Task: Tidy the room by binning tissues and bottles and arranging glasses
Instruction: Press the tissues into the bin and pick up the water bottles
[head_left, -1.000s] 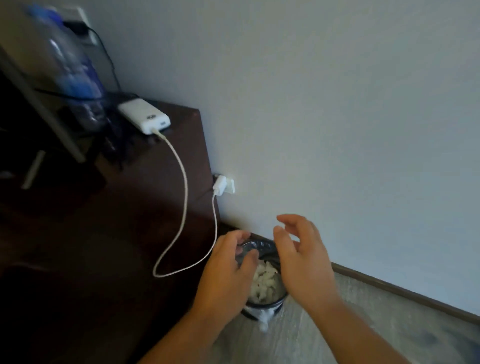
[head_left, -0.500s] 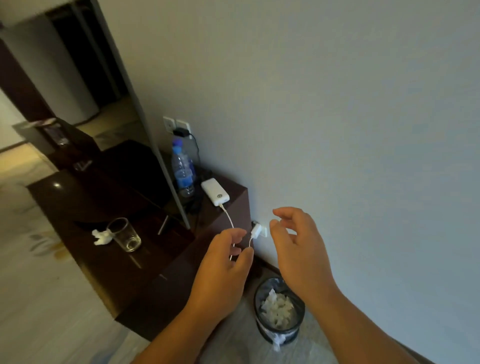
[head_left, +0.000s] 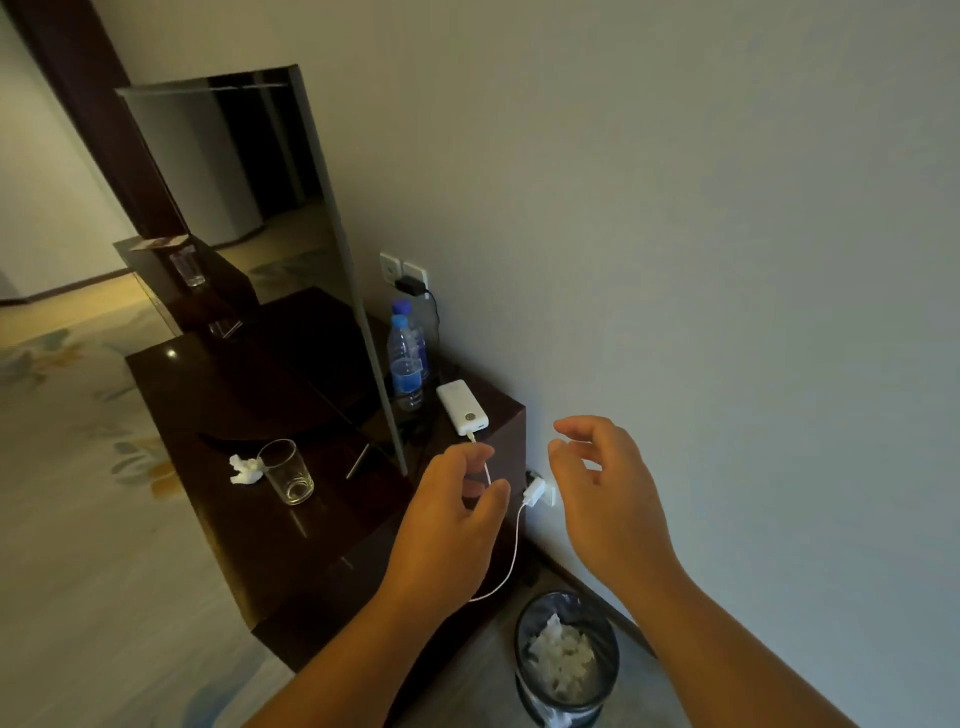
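A small round bin (head_left: 567, 660) with a dark liner stands on the floor by the wall, with crumpled white tissues inside. On the dark wooden desk (head_left: 249, 525) a clear glass (head_left: 287, 472) stands upright with a crumpled white tissue (head_left: 244, 469) touching its left side. A plastic water bottle (head_left: 404, 364) with a blue cap and label stands at the desk's back right. A second glass (head_left: 187, 265) sits on a far shelf. My left hand (head_left: 449, 525) and my right hand (head_left: 608, 499) hover above the bin, fingers apart, holding nothing.
A tall mirror (head_left: 249, 234) leans along the desk. A white power bank (head_left: 462, 407) lies near the bottle, its white cable running to a charger (head_left: 537, 492) in a low wall socket. Patterned carpet (head_left: 67, 519) spreads to the left.
The view has pulled up and back from the bin, bringing the desk, glass, tissue and mirror into sight. Both hands have risen away from the bin's rim and stay empty.
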